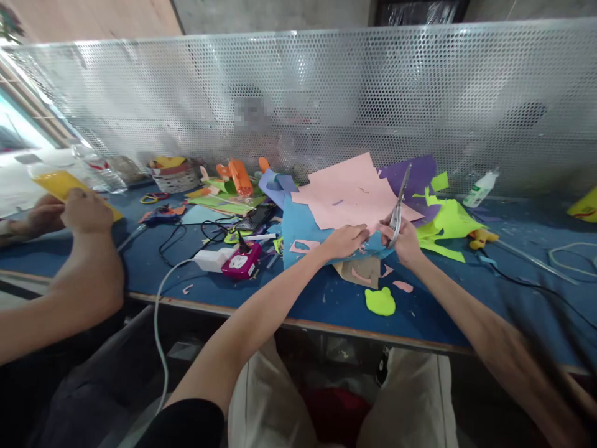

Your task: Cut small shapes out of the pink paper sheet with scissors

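My right hand (405, 239) is closed round the handles of a pair of silver scissors (400, 198) whose blades point up and away over the paper pile. My left hand (345, 239) pinches the near edge of a large pink foam sheet (349, 193) that lies on a blue sheet (296, 227). Both hands sit close together at the sheet's front edge. Purple (417, 174) and lime-green sheets (448, 221) lie to the right. A lime-green cut-out shape (380, 301) and small pink scraps (403, 286) rest on the blue table in front of my hands.
A co-worker's hands (84, 211) at the left hold a yellow sheet (63, 183). A magenta device (241, 261), white charger (212, 258) and cables lie left of me. An orange glue gun (240, 176), a basket (175, 177), a white bottle (480, 188) and a perforated metal screen (326, 99) stand behind.
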A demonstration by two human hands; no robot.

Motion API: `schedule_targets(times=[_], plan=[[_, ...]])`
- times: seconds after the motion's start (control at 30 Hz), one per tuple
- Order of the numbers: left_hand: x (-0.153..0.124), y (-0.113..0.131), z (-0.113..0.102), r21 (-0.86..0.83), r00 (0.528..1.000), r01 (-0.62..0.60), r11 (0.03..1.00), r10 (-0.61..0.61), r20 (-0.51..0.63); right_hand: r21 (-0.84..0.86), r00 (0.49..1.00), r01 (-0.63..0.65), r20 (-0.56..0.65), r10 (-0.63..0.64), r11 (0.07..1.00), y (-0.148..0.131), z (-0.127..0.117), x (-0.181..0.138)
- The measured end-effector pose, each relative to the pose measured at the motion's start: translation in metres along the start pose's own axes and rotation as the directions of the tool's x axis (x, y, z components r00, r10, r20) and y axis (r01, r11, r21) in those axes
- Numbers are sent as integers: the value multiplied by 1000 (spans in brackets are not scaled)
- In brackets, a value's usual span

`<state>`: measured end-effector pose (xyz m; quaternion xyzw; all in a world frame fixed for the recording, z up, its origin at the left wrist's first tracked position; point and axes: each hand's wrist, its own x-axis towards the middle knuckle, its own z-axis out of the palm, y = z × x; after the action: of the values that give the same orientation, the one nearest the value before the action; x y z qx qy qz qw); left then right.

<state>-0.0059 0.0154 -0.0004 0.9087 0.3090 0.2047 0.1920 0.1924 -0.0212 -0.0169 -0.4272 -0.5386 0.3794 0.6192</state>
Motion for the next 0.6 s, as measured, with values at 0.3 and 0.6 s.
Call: schedule_targets(times=[0.3, 0.6], plan=[[0, -6, 5, -68, 982, 36, 997, -48, -181, -10, 999, -20, -48, 20, 1000, 0, 1, 2], [3, -11, 7, -204, 968, -4, 979, -48, -247, 9, 998, -47, -50, 47, 999, 3, 0, 4]])
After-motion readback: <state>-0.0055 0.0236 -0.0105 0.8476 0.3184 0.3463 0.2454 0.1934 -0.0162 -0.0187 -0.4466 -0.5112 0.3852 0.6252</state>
